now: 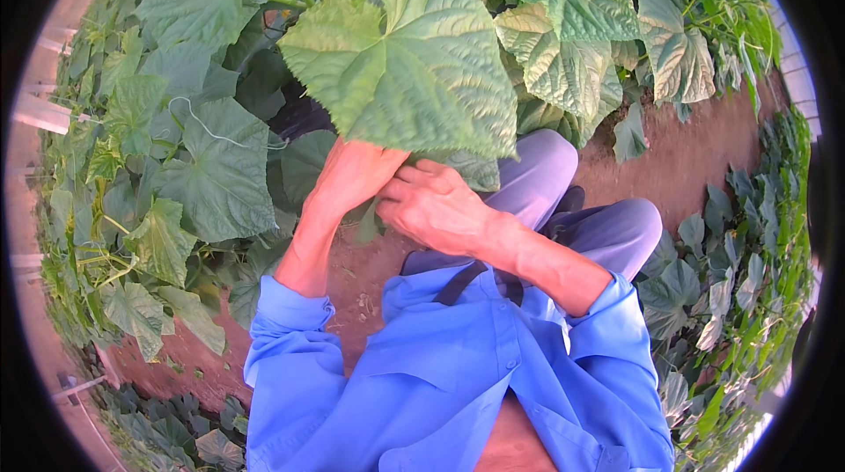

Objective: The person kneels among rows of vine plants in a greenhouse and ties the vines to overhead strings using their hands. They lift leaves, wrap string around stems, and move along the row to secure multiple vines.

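Note:
A large cucumber leaf (403, 69) hangs right in front of me, over the tips of my fingers. My left hand (363, 170) reaches up under its lower edge, and most of the fingers are hidden there. Beside it, my right hand (430, 205) is bent inward with curled fingers. The two hands meet, or nearly so, at the fingertips. Whatever lies between them is covered by the leaf and the hands themselves. A smaller leaf (472, 168) shows just behind my right hand.
Dense cucumber foliage (218, 168) rises ahead and to the left. A thin white string (210, 132) lies across one leaf. My bent knees (541, 162) are close to the plants on the right. Bare soil (686, 149) runs between this row and another leafy row (673, 294).

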A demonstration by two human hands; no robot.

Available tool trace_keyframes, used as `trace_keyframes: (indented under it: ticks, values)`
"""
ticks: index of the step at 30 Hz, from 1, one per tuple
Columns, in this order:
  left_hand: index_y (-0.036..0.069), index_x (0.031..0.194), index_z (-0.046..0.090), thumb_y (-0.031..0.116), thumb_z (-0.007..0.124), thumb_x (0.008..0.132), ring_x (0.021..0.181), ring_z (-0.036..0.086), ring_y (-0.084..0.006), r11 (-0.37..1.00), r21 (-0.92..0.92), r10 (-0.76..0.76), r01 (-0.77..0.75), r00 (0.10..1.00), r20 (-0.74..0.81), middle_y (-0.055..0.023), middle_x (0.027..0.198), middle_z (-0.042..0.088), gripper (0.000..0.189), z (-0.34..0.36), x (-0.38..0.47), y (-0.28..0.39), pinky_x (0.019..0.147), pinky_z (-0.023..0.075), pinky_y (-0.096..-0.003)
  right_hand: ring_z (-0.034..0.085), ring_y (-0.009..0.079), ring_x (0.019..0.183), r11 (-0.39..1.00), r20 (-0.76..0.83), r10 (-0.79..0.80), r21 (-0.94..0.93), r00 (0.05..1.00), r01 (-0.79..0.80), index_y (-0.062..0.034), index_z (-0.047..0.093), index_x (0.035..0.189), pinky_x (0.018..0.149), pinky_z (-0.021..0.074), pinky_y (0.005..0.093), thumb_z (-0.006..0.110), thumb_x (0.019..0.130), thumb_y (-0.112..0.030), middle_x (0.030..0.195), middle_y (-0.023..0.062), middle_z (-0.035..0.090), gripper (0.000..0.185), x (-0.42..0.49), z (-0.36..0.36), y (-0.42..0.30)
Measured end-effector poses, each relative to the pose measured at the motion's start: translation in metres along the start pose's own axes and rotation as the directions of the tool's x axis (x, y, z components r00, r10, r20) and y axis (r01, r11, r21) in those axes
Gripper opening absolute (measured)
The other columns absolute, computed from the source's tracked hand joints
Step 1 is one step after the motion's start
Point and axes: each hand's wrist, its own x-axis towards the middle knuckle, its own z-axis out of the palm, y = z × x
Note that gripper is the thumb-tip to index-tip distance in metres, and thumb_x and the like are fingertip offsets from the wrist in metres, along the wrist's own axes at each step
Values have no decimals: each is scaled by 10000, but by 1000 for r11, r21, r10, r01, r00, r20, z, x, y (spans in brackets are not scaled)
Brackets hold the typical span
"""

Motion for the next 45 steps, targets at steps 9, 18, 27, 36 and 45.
trace_keyframes:
  ticks: [9, 18, 27, 36, 45]
  values:
    - [58, 1097, 785, 11, 768, 828, 1025, 752, -330, 901, 93, 427, -425, 904, -8, -99, 1070, 801, 273, 39, -42, 22, 905, 567, -445, 730, 159, 936, 558, 179, 781, 229, 598, -797, -23, 747, 1329, 870, 578, 326, 707, 1040, -142, 1156, 131, 819, 315, -15, -47, 107]
    - [50, 1091, 779, 119, 716, 823, 1115, 733, -258, 891, 123, 453, -438, 875, -172, -72, 1108, 782, 284, 79, -46, 29, 999, 548, -414, 713, 216, 1018, 735, 293, 639, 41, 711, -677, -21, 737, 1349, 957, 548, 377, 668, 1055, -285, 1182, 144, 796, 401, 24, 84, 260]
    - [33, 1076, 773, 111, 718, 825, 1132, 719, -257, 898, 87, 440, -431, 878, -190, -79, 1101, 774, 268, 90, -43, 32, 1008, 532, -415, 706, 254, 845, 675, 705, 539, -34, 461, -737, -29, 780, 978, 795, 540, 413, 665, 964, -469, 918, 154, 757, 456, 71, 100, 258]
    - [11, 1085, 769, 101, 717, 836, 1163, 719, -267, 910, 32, 412, -413, 898, -153, -95, 1132, 776, 270, 95, -36, 37, 1048, 523, -430, 787, 245, 818, 506, 694, 621, 0, 364, -863, 6, 747, 1162, 785, 622, 396, 717, 1028, -491, 980, 166, 784, 516, 85, 98, 223]
    - [-10, 1040, 736, 99, 707, 807, 1043, 703, -266, 897, 16, 435, -441, 879, -195, -108, 1022, 729, 258, 91, -25, 34, 988, 514, -416, 702, 173, 826, 147, 718, 603, 327, 346, -934, -26, 729, 1054, 712, 606, 321, 693, 1063, -241, 952, 67, 718, 219, 46, 130, 251]
